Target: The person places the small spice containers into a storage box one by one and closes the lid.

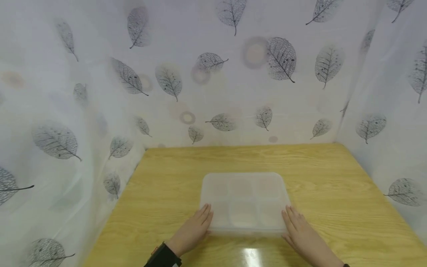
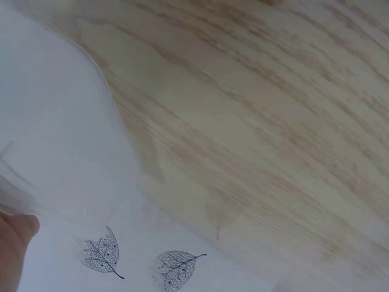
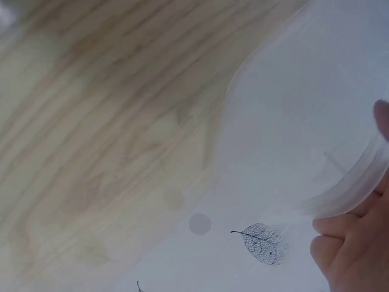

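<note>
A translucent white plastic compartment box lies before me, long side toward me. Several rounded sections show faintly through its top. My left hand holds its near left corner, fingers together along the edge and the thumb low at the front. At the near right corner, my right hand grips in much the same way. The right wrist view has the box's edge between that hand's fingers and thumb. In the left wrist view only a fingertip shows beside the box. Whether the box touches the table cannot be told.
The light wood-grain table extends around the box on all sides. White curtains with a grey leaf print enclose its back, left and right. A dark band circles the left wrist. Light glares on the table's near part.
</note>
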A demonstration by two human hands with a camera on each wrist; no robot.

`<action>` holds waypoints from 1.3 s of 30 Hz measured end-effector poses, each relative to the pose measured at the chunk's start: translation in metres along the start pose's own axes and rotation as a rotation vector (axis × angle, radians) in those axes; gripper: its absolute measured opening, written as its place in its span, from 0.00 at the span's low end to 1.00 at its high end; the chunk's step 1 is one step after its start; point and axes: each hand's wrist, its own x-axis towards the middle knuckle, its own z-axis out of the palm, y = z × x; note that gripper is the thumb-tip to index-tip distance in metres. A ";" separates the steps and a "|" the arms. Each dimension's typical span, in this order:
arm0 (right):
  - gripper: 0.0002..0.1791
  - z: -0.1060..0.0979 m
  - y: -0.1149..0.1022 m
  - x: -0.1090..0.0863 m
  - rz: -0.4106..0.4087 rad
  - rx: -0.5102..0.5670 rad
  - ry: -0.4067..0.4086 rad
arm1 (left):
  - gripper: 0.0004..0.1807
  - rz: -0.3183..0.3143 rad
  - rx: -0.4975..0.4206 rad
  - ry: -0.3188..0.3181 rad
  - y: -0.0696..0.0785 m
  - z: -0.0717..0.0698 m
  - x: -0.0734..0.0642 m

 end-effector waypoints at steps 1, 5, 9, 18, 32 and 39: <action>0.37 0.000 0.000 0.000 -0.013 -0.017 0.004 | 0.28 0.007 0.015 0.007 0.000 0.000 0.000; 0.37 0.000 0.000 0.000 -0.043 -0.065 0.019 | 0.27 0.028 0.076 0.031 0.002 0.002 -0.001; 0.35 0.000 0.000 0.000 -0.081 -0.096 0.056 | 0.28 0.038 0.098 0.050 0.003 0.005 -0.003; 0.33 0.003 0.004 0.000 -0.120 -0.133 0.095 | 0.27 0.051 0.108 0.084 0.001 0.004 -0.003; 0.36 0.007 0.009 0.011 -0.035 -0.061 0.054 | 0.27 0.056 0.122 0.089 -0.012 0.004 0.015; 0.39 0.011 0.017 0.025 -0.009 -0.037 -0.017 | 0.26 0.079 0.180 0.092 -0.025 0.007 0.026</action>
